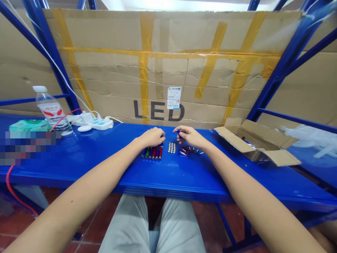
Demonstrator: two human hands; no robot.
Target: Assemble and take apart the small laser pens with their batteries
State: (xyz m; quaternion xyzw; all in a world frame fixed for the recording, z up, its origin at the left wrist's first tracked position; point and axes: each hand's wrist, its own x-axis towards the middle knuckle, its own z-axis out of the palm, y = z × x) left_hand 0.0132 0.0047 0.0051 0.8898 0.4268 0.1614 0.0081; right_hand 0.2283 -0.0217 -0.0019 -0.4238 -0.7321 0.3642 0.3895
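Note:
My left hand (154, 137) rests with curled fingers over the far ends of a row of small metal tubes (153, 153) in green, blue, red and purple, which look like mini flashlights. Its fingertips and anything in them are hidden. To their right, several silver button cells (171, 147) stand in a neat grid. My right hand (189, 135) is raised just beyond them, with thumb and fingers pinched on a small blue piece (178, 131) whose kind I cannot make out. Below that hand lies a bunch of coloured carabiner clips (185, 151), partly covered by the wrist.
An open cardboard box (259, 144) sits on the blue table (168, 177) at right. At left are a water bottle (51, 110), a green packet (30, 125), a white power strip (98, 123) and cables. A large taped carton (110, 77) walls the back.

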